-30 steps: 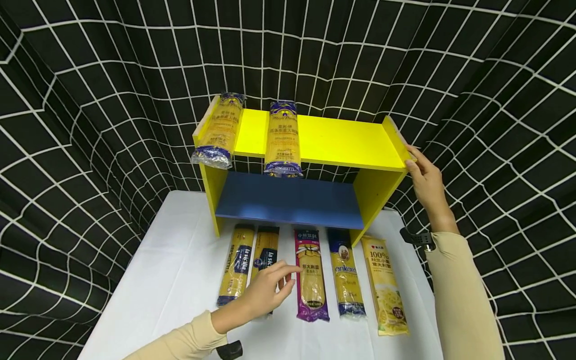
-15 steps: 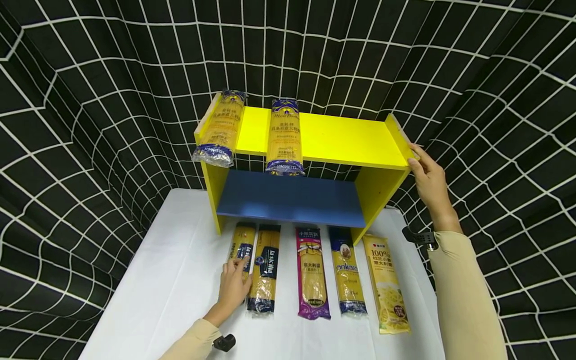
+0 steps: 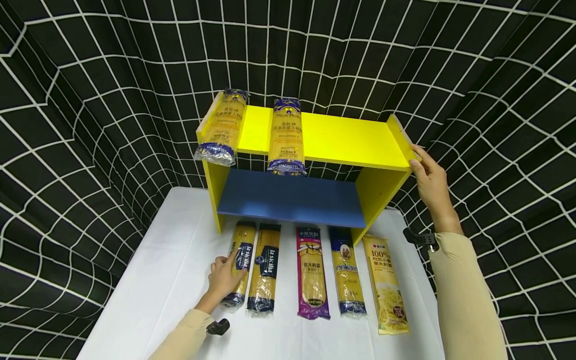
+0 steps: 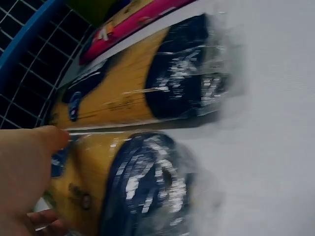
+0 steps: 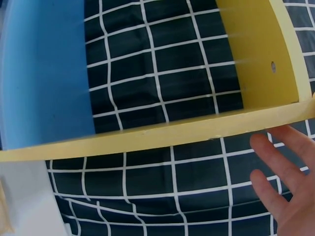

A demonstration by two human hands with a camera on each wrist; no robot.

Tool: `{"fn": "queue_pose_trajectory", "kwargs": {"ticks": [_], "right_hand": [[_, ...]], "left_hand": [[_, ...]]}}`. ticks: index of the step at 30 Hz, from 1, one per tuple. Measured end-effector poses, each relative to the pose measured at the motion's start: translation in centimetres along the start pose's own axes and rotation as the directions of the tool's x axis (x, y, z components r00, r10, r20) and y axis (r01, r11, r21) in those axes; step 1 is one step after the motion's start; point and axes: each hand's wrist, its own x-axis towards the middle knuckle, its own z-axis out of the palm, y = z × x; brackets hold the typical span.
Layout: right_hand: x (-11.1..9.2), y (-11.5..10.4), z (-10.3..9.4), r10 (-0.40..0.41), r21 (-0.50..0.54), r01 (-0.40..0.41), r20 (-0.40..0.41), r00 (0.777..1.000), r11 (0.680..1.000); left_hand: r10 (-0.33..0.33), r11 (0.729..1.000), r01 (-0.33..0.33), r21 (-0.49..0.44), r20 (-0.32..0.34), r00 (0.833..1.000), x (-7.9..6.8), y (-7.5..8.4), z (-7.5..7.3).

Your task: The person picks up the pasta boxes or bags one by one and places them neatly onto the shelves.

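My left hand (image 3: 222,277) holds the leftmost la sicilia spaghetti packet (image 3: 243,252) on the white table, thumb on its right side and fingers at its left. In the left wrist view, the thumb lies over this clear-ended spaghetti packet (image 4: 86,179), with curled fingers at its far side. A second la sicilia packet (image 3: 264,270) lies close beside it. At the upper right, my right hand (image 3: 433,187) grips the side panel of the yellow and blue shelf (image 3: 346,140). In the right wrist view, several fingers (image 5: 275,160) spread along the panel's outer side.
Two Moli spaghetti packets (image 3: 286,135) lie on the yellow top board, overhanging its front. A purple-edged pasta packet (image 3: 312,275), an ankara packet (image 3: 347,275) and a yellow pasta packet (image 3: 388,290) lie on the table (image 3: 153,280). Black cloth with white grid lines surrounds everything.
My left hand has moved left from near the purple-edged packet to the leftmost la sicilia packet and taken hold of it. My right hand stays at the shelf's side.
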Motion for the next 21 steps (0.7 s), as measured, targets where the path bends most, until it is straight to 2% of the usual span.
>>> {"fn": "queue_pose_trajectory", "kwargs": {"ticks": [5, 14, 21], "right_hand": [[0.3, 0.6, 0.1, 0.015, -0.004, -0.015, 0.006, 1.0, 1.0], [0.3, 0.6, 0.0, 0.025, -0.013, -0.025, 0.012, 1.0, 1.0], [1.2, 2.9, 0.3, 0.003, -0.017, -0.003, 0.005, 1.0, 1.0]], "left_hand": [[0.022, 0.999, -0.021, -0.045, 0.032, 0.999, 0.6, 0.0, -0.7], [0.049, 0.999, -0.047, -0.028, 0.106, 0.993, 1.5, -0.1, -1.6], [0.101, 0.995, -0.095, -0.04, 0.205, 0.973, 2.6, -0.1, -2.0]]}}
